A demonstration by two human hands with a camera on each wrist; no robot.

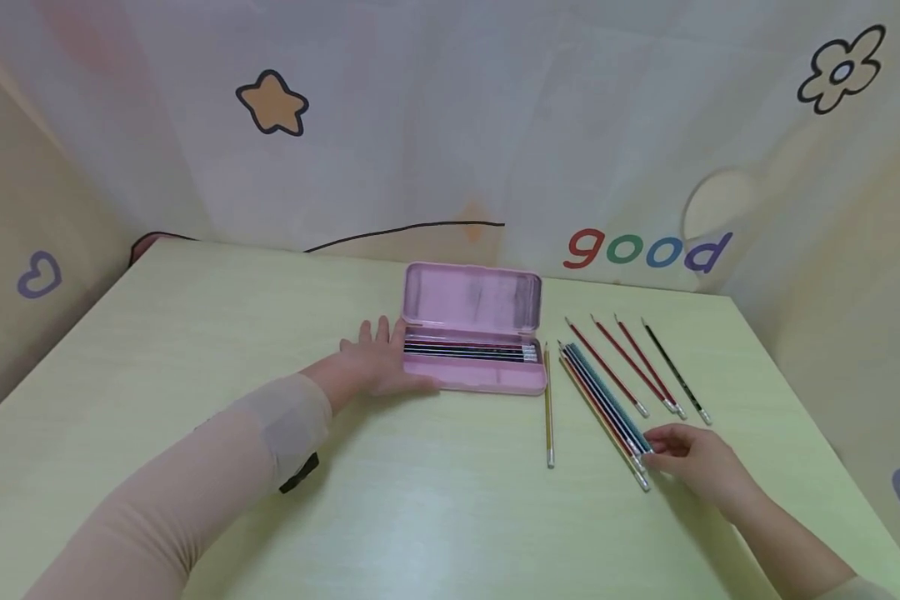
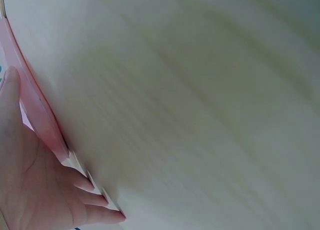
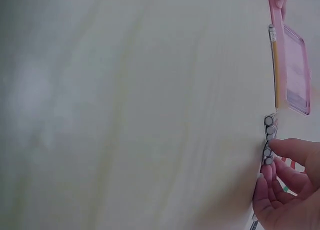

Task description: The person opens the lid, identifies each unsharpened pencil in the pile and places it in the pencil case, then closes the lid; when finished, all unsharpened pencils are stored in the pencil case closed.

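A pink pencil case (image 1: pixel 474 382) lies with its lid raised at the middle of the table, several dark and red pencils (image 1: pixel 465 350) in its tray. My left hand (image 1: pixel 375 360) rests against the case's left end, fingers spread and thumb along the front edge. To the right of the case lies a row of pencils (image 1: pixel 603 400), side by side, in blue, dark, red and yellow. At their eraser ends is my right hand (image 1: pixel 701 462); thumb and curled fingers pinch the row's right side. In the right wrist view the thumb touches the round pencil ends (image 3: pixel 270 121).
One yellow pencil (image 1: pixel 549 417) lies between the case and the row. Several loose pencils, red (image 1: pixel 607 367) and dark (image 1: pixel 675 371), lie fanned out farther right. A printed cloth (image 1: pixel 390 125) hangs behind the table (image 1: pixel 420 508).
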